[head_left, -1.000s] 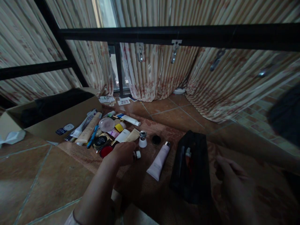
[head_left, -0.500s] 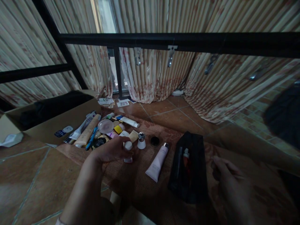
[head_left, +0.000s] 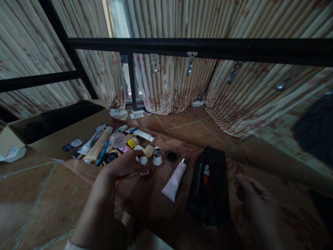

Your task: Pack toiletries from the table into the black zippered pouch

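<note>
We hold a small white-capped bottle [head_left: 143, 164] in our left hand [head_left: 125, 164] above the brown mat [head_left: 148, 198]. Just beside it stand a silver-topped jar [head_left: 157, 156] and a pink tube [head_left: 174, 180]. Our right hand [head_left: 256, 205] hovers, fingers loose, near the open black pouch [head_left: 210, 187].

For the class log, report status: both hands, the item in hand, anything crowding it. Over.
Left hand grips small white-capped bottle, upright over mat. Right hand open, holding nothing, beside black pouch. Silver-capped bottle and pink tube close by.
</note>
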The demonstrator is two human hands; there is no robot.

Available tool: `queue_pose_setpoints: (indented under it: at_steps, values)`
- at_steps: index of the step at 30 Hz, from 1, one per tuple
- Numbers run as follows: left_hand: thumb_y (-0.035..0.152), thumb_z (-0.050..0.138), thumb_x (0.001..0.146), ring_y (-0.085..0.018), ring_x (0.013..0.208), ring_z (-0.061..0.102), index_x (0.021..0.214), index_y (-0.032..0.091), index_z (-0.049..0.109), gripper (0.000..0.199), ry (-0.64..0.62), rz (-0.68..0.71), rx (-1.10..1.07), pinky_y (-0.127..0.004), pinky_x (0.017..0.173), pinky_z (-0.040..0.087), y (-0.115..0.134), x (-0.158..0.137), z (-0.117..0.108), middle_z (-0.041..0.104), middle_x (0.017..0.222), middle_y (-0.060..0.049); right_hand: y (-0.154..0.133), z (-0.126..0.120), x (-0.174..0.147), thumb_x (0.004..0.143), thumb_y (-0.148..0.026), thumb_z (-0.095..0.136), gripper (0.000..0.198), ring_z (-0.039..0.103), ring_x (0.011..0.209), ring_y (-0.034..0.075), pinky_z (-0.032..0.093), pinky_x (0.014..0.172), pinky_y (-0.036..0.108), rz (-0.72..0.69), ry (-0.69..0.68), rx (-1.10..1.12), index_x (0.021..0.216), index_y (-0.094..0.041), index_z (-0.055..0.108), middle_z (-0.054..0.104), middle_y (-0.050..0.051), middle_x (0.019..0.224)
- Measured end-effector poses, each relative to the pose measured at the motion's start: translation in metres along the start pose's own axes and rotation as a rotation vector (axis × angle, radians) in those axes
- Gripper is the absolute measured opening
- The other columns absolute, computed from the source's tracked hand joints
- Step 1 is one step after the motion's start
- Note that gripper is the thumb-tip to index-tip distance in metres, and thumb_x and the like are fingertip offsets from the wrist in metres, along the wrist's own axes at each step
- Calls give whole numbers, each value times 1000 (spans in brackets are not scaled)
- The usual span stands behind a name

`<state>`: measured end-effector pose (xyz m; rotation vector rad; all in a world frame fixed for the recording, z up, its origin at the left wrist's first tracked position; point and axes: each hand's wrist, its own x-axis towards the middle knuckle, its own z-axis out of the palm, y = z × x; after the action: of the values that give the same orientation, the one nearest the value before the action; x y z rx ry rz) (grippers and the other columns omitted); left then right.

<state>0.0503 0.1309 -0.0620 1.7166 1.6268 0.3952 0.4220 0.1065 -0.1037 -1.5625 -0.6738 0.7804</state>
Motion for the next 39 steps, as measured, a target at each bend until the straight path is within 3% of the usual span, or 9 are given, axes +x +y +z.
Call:
queue_pose_setpoints:
  at_steps: [4,7,11,15,23,32,34,36,39]
  values:
    - [44,80,63,-19,71,60,106,20,65,52,-10,-12,14,-27,62,44,2,-7,-6,65,78,1,0,0,0,65,-47,82,35,36,46,7,27,40,20,-9,-9,3,74,-16,68,46,-6,54]
    - [48,81,63,-19,77,60,113,21,65,59,50,46,-10,-27,66,45,1,-8,-12,67,90,-2,-1,-1,0,65,-48,81,35,37,47,7,27,41,20,-34,-12,-6,73,-16,68,47,-6,54]
    - [49,72,77,-20,85,62,106,19,67,42,279,218,-259,-30,71,49,4,-2,-13,68,101,-7,-3,-1,-2,65,-48,81,36,36,44,7,23,39,21,4,-4,-27,76,-17,68,45,-6,53]
    - [44,73,78,-21,87,65,100,17,67,35,459,288,-546,-31,77,52,17,6,-1,70,95,-6,0,-1,0,65,-49,81,37,38,47,7,26,40,20,-5,-7,-34,77,-16,69,48,-5,57]
    - [38,73,76,-19,80,66,88,15,69,25,598,215,-556,-30,75,51,15,24,15,72,85,-6,0,-2,3,66,-46,79,33,39,49,8,29,42,21,-20,12,-75,74,-16,69,49,-4,56]
    - [27,71,65,-9,59,54,73,16,65,15,1349,160,-908,-21,60,45,1,22,-9,62,67,2,-4,-2,-5,66,-48,79,33,37,46,8,25,39,22,14,5,-99,76,-19,68,49,-5,55]
    - [26,70,62,-7,55,49,73,17,62,16,1360,119,-1074,-19,57,43,-3,20,-13,59,64,4,-5,-2,-6,65,-50,79,35,39,47,8,26,40,22,30,8,-136,78,-19,70,50,-4,56]
    - [24,70,58,-6,52,46,71,16,60,17,1277,59,-1200,-17,53,40,-6,19,-15,56,62,5,-5,-1,-6,66,-50,78,35,41,49,9,28,41,22,26,6,-164,78,-19,70,52,-3,58]
    - [23,70,56,-6,51,47,71,16,62,19,1120,-2,-1177,-18,51,38,-8,21,-11,58,62,4,-4,-2,-6,66,-53,78,37,42,50,10,28,41,22,14,-10,-185,77,-18,69,51,-3,58]
